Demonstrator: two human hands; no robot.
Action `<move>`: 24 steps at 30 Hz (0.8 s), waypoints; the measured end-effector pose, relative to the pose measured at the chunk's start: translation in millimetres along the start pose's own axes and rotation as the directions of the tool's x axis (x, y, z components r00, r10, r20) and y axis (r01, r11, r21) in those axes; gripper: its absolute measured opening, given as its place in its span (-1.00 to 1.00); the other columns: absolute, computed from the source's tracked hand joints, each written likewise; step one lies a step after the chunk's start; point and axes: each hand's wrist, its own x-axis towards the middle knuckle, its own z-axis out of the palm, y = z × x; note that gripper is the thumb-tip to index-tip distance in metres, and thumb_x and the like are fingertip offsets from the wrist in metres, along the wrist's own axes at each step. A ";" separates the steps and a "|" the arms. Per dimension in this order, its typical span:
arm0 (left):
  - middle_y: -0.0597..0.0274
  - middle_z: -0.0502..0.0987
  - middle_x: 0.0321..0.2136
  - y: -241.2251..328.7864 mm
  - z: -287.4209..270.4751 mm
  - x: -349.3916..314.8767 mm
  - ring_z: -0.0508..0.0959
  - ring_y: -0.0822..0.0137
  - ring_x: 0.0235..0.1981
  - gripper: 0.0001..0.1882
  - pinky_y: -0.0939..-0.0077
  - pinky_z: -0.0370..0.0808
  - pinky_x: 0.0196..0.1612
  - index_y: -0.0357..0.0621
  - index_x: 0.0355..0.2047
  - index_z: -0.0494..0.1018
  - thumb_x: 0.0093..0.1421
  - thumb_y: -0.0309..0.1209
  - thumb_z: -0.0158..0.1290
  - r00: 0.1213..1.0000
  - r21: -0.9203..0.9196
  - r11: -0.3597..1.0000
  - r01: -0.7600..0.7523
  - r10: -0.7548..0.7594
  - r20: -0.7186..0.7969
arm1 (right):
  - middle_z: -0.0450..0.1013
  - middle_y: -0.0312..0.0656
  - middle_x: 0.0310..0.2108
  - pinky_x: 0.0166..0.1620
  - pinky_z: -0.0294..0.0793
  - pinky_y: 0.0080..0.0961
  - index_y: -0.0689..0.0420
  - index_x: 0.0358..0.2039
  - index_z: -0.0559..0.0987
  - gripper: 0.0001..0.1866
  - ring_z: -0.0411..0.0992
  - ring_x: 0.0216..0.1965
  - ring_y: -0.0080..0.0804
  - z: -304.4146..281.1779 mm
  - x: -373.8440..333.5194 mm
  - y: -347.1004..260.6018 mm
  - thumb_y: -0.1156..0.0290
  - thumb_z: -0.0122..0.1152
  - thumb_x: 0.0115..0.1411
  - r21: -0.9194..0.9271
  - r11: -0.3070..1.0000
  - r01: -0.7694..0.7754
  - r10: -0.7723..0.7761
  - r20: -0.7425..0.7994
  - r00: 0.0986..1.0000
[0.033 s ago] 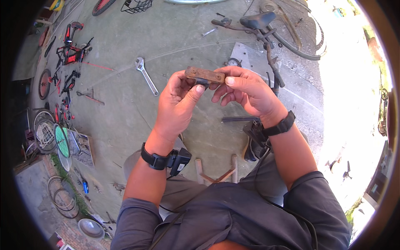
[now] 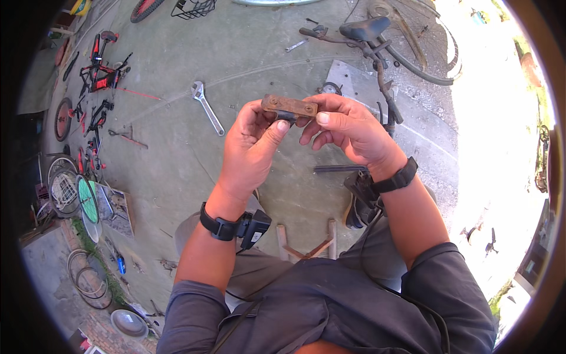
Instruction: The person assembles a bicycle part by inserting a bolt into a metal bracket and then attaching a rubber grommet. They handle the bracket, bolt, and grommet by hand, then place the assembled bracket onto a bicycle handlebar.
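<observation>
Between my two hands is a rusty, brown, bar-shaped metal piece [image 2: 290, 105] with a round fastener or hole near each end. A black part [image 2: 286, 115] shows beneath it; I cannot tell its full shape. My left hand [image 2: 254, 133] is closed on the left end, the thumb pressing the black part from below and the fingers behind. At the right end my right hand [image 2: 348, 127] pinches the piece between thumb and forefinger, its other fingers curled underneath. Both hands are held up above the floor, in front of my torso.
An adjustable wrench [image 2: 207, 109] lies left of my hands, a smaller wrench [image 2: 296, 45] farther off. At the far right rests a bicycle frame with a black saddle [image 2: 365, 28]. Red-black bicycle parts [image 2: 103, 79] and wheels [image 2: 87, 199] are along the left. A wooden frame [image 2: 306, 248] stands between my legs.
My right thumb has shifted very slightly at the right end of the rusty piece. The grip of both hands stays otherwise the same.
</observation>
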 end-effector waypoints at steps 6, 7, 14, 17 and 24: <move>0.23 0.52 -0.07 -2.5 2.5 -2.6 0.49 0.44 -0.03 -0.69 0.50 0.43 0.06 -0.27 0.03 0.36 0.31 -0.52 0.11 1.000 0.015 1.000 -0.014 0.014 -0.020 | 0.51 -0.29 -0.11 -0.09 0.49 -0.56 0.22 0.13 0.46 -0.50 0.49 -0.12 -0.56 4.6 0.5 6.3 0.37 0.35 0.21 -0.103 0.990 0.091 -0.092 -0.005 0.996; 0.24 0.51 -0.07 -3.1 2.5 -3.7 0.49 0.44 -0.03 -0.69 0.51 0.43 0.06 -0.26 0.02 0.36 0.30 -0.52 0.12 1.000 0.015 1.000 -0.014 0.015 -0.014 | 0.51 -0.30 -0.11 -0.07 0.49 -0.57 0.21 0.13 0.46 -0.49 0.48 -0.11 -0.57 5.6 0.6 8.8 0.37 0.38 0.20 -0.109 0.987 0.117 -0.120 -0.014 0.993; 0.27 0.50 -0.06 -9.5 5.6 -7.8 0.47 0.47 -0.01 -0.68 0.53 0.42 0.05 -0.24 0.01 0.39 0.27 -0.52 0.17 0.999 -0.023 0.999 0.023 -0.022 0.027 | 0.52 -0.32 -0.09 0.02 0.46 -0.57 0.17 0.08 0.49 -0.53 0.45 -0.06 -0.60 11.5 6.1 26.4 0.37 0.42 0.18 -0.136 0.952 0.275 -0.283 -0.049 0.958; 0.27 0.50 -0.05 -8.5 5.5 -8.2 0.47 0.47 -0.02 -0.68 0.53 0.43 0.05 -0.24 0.00 0.41 0.27 -0.52 0.18 1.000 0.023 1.000 -0.018 0.017 0.027 | 0.49 -0.30 0.01 0.07 0.44 -0.55 0.19 0.03 0.54 -0.64 0.43 0.01 -0.55 11.6 5.5 27.4 0.50 0.33 0.22 -0.105 0.941 0.320 -0.325 -0.036 0.945; 0.27 0.53 -0.11 3.6 2.7 -8.9 0.49 0.48 -0.07 -0.71 0.54 0.45 0.00 -0.26 -0.01 0.44 0.27 -0.53 0.16 0.998 0.036 0.999 -0.021 0.023 -0.050 | 0.49 -0.23 0.03 0.14 0.41 -0.47 0.18 0.00 0.56 -0.67 0.43 0.08 -0.47 4.7 6.1 24.5 0.51 0.33 0.20 -0.417 0.838 0.350 -0.399 -0.032 0.916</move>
